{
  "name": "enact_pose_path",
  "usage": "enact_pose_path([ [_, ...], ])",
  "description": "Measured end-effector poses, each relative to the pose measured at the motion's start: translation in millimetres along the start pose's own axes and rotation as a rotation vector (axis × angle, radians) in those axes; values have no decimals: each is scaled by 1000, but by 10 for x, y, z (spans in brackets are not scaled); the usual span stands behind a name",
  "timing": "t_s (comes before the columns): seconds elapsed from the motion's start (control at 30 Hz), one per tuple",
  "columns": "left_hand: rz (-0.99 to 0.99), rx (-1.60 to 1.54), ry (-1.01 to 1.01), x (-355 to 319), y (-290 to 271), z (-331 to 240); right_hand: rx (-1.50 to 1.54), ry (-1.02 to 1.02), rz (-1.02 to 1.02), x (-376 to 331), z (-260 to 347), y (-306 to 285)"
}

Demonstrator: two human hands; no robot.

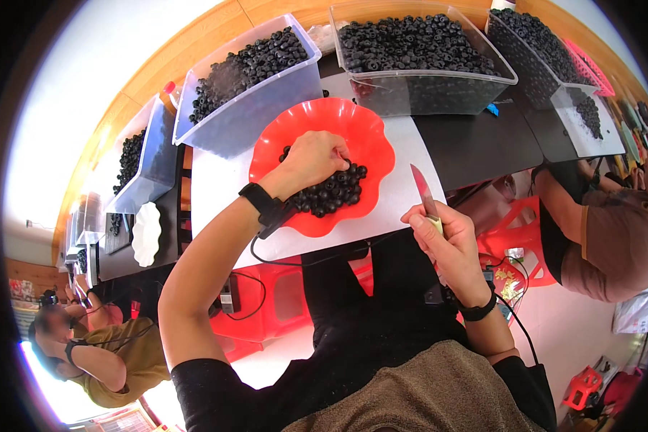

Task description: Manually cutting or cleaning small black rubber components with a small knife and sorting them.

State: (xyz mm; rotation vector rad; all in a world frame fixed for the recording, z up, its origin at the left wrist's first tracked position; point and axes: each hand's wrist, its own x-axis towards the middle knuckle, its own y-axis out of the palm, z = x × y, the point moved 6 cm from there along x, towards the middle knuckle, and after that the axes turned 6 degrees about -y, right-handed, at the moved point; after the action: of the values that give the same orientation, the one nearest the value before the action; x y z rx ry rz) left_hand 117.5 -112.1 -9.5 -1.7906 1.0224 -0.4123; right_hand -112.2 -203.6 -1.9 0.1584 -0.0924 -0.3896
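A red bowl with a wavy rim (317,111) stands on white sheeting (410,183) in front of me, with a pile of small, round black pieces (329,194) in it. They look like berries or beads; I cannot tell which. Over the bowl, my left hand (313,160) is closed in a pinch on one black piece at the top of the pile. A small knife (426,189) with a pale yellow-green handle is gripped in my right hand (446,241), right of the bowl. Its blade points up and away, apart from the bowl.
Beyond the bowl, clear plastic tubs (248,101), (425,90) hold heaps of black pieces. Further tubs stand left and right. A white scalloped dish (147,234) lies at left. Co-workers (115,353), (605,237) sit on both sides. Cables hang by my wrists; red stools (266,302) stand below.
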Motion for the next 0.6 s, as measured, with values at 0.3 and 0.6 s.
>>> enact_pose_path([
  [0.3, 38, -608, -83, -156, -254, -41, -45, -37, -5, 4, 4, -30],
  [0.6, 255, -1499, -218, -1000, -6, -381, -265, -315, 61, 188, 354, 374],
])
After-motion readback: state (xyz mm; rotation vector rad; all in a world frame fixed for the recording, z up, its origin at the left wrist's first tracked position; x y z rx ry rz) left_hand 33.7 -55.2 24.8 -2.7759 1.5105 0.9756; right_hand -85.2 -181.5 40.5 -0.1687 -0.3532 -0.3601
